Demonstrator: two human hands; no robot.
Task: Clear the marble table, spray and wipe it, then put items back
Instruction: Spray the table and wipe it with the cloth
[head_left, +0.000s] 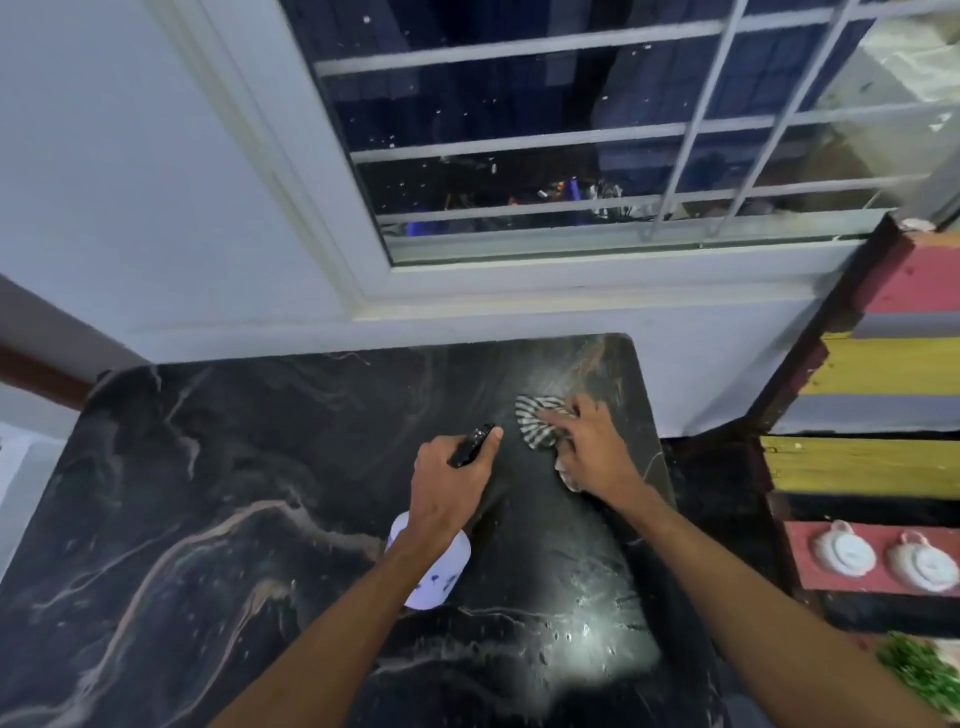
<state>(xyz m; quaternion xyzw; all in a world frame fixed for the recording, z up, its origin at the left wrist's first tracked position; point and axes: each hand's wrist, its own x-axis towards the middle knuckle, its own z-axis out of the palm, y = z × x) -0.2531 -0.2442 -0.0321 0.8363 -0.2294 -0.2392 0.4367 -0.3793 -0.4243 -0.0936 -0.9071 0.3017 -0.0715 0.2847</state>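
The black marble table (208, 493) with pale veins fills the lower view, and wet droplets glisten on its near right part. My left hand (449, 480) grips a spray bottle (434, 571) with a white body and black trigger head, held above the table's middle with the nozzle toward the far right. My right hand (592, 447) presses flat on a black-and-white striped cloth (537, 423) near the table's far right corner.
A white wall and a barred window (571, 130) rise behind the table. To the right stands a striped red, yellow and grey shelf (883, 374) with two white lidded dishes (883, 558). Green leaves (924, 670) show at the lower right.
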